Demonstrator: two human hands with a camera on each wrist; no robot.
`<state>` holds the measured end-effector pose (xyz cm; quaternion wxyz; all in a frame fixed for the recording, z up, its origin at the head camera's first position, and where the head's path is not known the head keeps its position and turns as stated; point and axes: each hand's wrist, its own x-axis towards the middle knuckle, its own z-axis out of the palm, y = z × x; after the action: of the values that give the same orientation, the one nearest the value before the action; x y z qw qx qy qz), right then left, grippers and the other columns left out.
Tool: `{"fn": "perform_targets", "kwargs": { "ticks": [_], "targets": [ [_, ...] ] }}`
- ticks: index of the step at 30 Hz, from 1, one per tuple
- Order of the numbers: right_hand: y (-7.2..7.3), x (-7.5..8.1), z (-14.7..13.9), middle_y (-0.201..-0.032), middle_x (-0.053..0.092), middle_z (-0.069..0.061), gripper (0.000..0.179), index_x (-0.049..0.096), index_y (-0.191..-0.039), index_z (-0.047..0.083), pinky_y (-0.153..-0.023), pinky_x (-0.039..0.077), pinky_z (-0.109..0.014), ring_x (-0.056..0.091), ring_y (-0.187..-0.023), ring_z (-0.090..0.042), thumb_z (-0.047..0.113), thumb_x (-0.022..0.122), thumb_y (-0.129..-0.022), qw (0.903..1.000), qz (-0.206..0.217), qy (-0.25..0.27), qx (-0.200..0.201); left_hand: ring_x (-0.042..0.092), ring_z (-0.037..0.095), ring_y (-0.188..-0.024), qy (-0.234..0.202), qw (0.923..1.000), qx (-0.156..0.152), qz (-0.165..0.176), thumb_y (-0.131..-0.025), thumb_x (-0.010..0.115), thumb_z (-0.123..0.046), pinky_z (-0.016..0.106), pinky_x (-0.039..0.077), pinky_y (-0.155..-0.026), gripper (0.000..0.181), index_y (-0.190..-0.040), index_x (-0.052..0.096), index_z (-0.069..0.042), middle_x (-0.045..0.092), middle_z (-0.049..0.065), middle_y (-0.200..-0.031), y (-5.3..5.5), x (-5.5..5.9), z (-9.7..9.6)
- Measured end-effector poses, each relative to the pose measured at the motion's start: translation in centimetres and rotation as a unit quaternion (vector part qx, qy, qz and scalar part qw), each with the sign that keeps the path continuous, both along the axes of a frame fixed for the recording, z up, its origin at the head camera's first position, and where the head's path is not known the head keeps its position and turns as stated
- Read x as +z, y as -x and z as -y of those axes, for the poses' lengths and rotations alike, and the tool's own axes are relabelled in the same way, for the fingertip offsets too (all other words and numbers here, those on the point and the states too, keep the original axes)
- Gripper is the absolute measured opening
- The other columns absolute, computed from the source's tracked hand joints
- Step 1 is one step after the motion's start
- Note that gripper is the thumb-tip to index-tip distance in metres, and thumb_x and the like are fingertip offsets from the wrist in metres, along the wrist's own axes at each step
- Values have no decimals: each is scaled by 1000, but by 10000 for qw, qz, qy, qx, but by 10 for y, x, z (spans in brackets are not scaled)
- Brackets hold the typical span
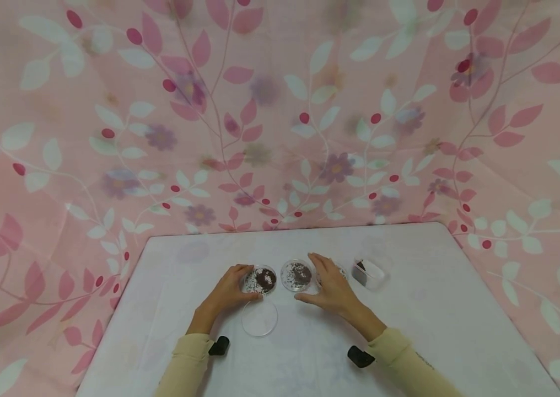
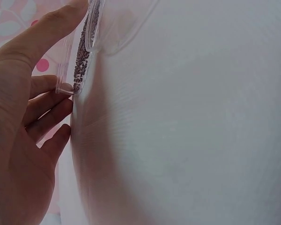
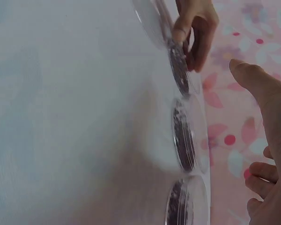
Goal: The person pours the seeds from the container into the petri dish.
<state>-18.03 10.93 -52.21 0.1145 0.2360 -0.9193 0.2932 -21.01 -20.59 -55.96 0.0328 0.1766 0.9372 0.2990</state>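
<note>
My left hand holds a clear petri dish by its rim, thumb on the near side and fingers on the far side. Dark granules and white bits fill this dish; the left wrist view shows the granules edge-on. Just in front lies a clear round lid, overlapping the dish's near edge. My right hand hovers with spread fingers and nothing in its grasp. Beside its thumb is a second filled dish. A third dish is partly hidden behind that hand.
At the right of the row stands a clear plastic box with dark material at its left side. A white cloth covers the table. Pink floral fabric hangs behind the table's back edge.
</note>
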Motion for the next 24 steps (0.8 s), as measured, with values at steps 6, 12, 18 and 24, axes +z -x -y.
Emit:
{"fn": "perform_targets", "kwargs": {
  "ticks": [6, 12, 18, 24],
  "targets": [
    [-15, -7, 38, -144, 47, -11, 105, 39, -148, 8, -103, 50, -43, 50, -132, -27, 61, 81, -68, 9970, -109, -339, 694, 48, 34, -132, 13, 9999, 5, -123, -70, 85, -50, 53, 41, -110, 88, -140, 54, -9, 54, 13, -140, 0, 2, 1],
    [-31, -12, 67, -148, 43, -5, 105, 32, -152, 12, -101, 51, -38, 48, -133, -20, 68, 73, -74, 9907, 423, -593, 1150, 49, 36, -132, 5, 9998, -75, -196, -71, 85, -48, 53, 42, -109, 87, -140, 53, -5, 54, 15, -139, 0, 4, 1],
    [-40, -21, 77, -146, 47, -5, 104, 35, -151, 10, -102, 50, -37, 49, -131, -20, 69, 72, -74, 9875, 443, -836, 1258, 51, 36, -129, 40, 9989, -136, -436, -70, 86, -48, 53, 43, -107, 88, -138, 55, -3, 56, 16, -136, 4, 2, 3],
    [-41, -30, 78, -142, 51, -4, 104, 38, -150, 9, -105, 48, -34, 51, -129, -18, 70, 71, -73, 9858, 221, -1060, 1283, 52, 35, -129, 75, 9986, -198, -481, -70, 85, -49, 52, 43, -107, 88, -138, 55, -3, 57, 15, -136, 8, 0, 6]
  ]
}}
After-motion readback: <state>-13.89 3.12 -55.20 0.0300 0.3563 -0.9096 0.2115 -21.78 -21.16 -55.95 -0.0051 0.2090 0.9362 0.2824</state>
